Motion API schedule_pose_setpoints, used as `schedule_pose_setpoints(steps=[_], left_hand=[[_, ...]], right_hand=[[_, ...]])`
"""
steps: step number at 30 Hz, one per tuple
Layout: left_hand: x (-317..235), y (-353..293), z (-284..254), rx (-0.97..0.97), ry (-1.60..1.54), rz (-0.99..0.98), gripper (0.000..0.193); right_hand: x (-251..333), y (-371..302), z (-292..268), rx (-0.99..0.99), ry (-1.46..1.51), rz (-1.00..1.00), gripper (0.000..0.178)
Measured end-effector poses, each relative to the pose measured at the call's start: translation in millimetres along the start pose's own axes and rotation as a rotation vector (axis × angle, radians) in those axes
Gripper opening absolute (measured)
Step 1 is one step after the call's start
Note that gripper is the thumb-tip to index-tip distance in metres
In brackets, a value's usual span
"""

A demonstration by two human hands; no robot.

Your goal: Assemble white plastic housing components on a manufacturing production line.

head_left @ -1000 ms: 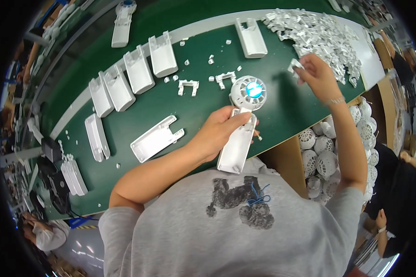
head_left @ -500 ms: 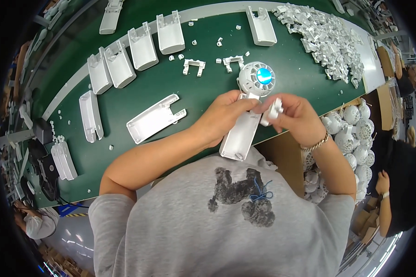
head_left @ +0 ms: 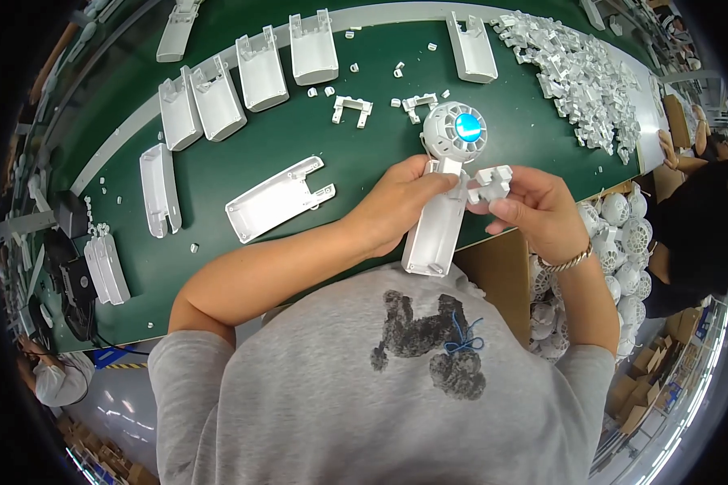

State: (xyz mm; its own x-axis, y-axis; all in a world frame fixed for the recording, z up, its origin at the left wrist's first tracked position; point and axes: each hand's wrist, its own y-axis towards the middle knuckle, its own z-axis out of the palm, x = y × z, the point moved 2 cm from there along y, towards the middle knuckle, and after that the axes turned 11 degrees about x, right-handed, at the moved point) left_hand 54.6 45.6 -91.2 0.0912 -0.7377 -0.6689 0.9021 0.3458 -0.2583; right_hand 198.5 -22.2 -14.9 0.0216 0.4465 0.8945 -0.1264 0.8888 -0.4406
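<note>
My left hand (head_left: 396, 204) grips a white handheld fan at its neck, thumb over the front. Its round fan head (head_left: 451, 136) has a shiny blue centre and points away from me. Toward me extends the fan's open, hollow handle shell (head_left: 435, 238), its lower end close to my shirt. Just right of the neck, my right hand (head_left: 546, 212) pinches a small white plastic bracket (head_left: 491, 183) between thumb and fingers. Whether the bracket touches the shell I cannot tell. Two similar brackets (head_left: 353, 110) (head_left: 419, 105) lie on the green table beyond my left hand.
An empty half shell (head_left: 271, 202) lies left of my hands. Several more shells (head_left: 264, 77) line the table's far and left sides, with tiny white pieces between. Small white parts heap up (head_left: 578, 89) at far right. Below them, a carton holds fan heads (head_left: 615, 212). Other people work nearby.
The bracket in my right hand has turned to show its broader side and moved slightly up and right. My view has shifted a little. At the right, another person's hand now reaches toward the table's end.
</note>
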Motion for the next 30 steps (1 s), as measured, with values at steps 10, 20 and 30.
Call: schedule_pose_setpoints(steps=[10,20,30], left_hand=[[-5.5,-2.7,-2.3,0.212,-0.032,-0.038,0.026],[-4.8,-6.5,0.5,0.214,-0.251,-0.035,0.036],[-4.6,-7.4,5.3,0.143,-0.052,-0.094,0.034]], right_hand=[[-10.6,0.0,20.9,-0.321,-1.382,-0.597,0.037],[-16.3,-0.5,38.1,-0.306,-1.596,-0.649,0.035],[-0.6,-11.6,-18.7,-0.318,-0.844,-0.495,0.048]])
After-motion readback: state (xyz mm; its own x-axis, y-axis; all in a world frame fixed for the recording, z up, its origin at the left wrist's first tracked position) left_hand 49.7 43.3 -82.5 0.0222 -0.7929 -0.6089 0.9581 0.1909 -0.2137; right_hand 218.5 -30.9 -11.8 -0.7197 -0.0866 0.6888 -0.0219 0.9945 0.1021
